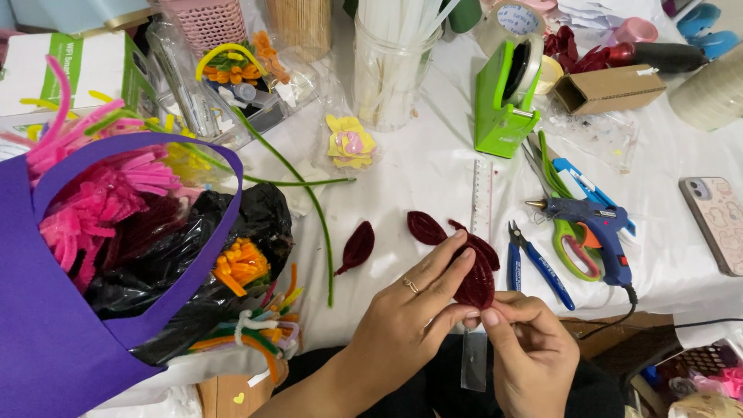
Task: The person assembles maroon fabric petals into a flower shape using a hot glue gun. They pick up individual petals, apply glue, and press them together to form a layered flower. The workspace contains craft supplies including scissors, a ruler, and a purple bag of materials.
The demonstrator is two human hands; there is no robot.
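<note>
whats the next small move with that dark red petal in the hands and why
Probably pinch the base tighter. The left hand lies flat over the dark red petal while the right hand grips its lower end by the fingertips; two matching petals lie loose on the white table.

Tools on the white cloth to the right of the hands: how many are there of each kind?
Glue gun: 1
Pliers: 1
Scissors: 1
Clear ruler: 1
Tape dispenser: 1
Total: 5
</note>
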